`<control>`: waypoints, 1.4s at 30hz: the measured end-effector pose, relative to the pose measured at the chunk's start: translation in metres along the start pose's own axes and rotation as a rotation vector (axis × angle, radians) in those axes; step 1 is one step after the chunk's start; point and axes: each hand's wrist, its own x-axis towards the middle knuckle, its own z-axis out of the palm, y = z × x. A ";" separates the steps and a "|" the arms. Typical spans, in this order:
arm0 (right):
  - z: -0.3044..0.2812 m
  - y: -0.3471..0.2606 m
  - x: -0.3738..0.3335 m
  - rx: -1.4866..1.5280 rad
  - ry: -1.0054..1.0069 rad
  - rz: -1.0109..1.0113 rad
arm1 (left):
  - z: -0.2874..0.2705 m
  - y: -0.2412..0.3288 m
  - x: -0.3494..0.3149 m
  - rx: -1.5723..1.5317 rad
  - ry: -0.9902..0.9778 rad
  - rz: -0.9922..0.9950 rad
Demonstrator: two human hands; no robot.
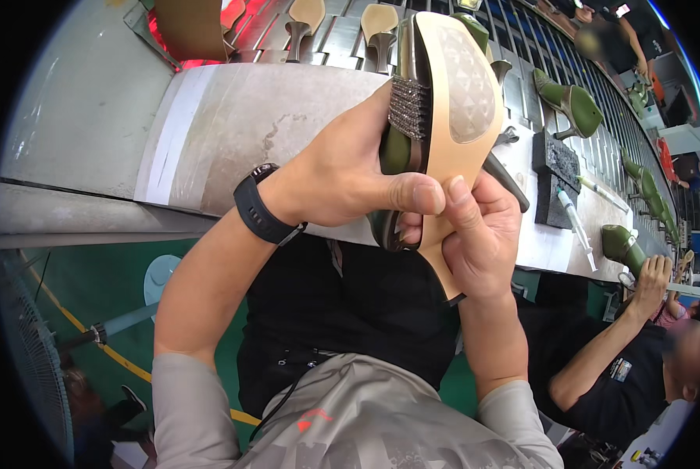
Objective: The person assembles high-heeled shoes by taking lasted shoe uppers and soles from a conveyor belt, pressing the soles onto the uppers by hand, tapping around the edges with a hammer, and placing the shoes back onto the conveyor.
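Both my hands hold a woman's shoe on a green last [397, 150] above the bench edge, its beige outsole [441, 102] facing up toward me. A textured pale pad [465, 78] covers the outsole's forepart. My left hand [346, 168] wraps the shoe's side, thumb lying on the outsole's edge, beside a glittery strap [408, 109]. My right hand [479, 234] pinches the narrow waist of the outsole between thumb and fingers. My palms hide the shoe's lower side. Just beyond my right fingers a dark tapered bar [506, 184] shows; what it belongs to is hidden.
Beige soles with heels [306, 16] stand on the slatted metal conveyor [342, 35]. Right of me lie a black foam block [554, 176], a syringe [576, 227] and a green last with a shoe [572, 109]. A co-worker's hand [653, 285] touches another green last [623, 246]. A fan [33, 352] stands left.
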 end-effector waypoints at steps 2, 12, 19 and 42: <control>-0.002 0.001 0.001 -0.011 -0.042 -0.030 | 0.000 0.010 -0.002 -0.073 -0.084 -0.113; -0.006 -0.002 0.002 -0.020 -0.016 0.038 | 0.000 -0.006 0.006 0.017 -0.016 0.097; -0.006 -0.004 0.000 -0.075 -0.026 0.035 | 0.006 0.007 -0.001 0.021 -0.012 0.013; 0.023 -0.001 -0.023 -0.851 -0.471 -0.481 | 0.025 -0.038 -0.141 0.321 0.400 0.174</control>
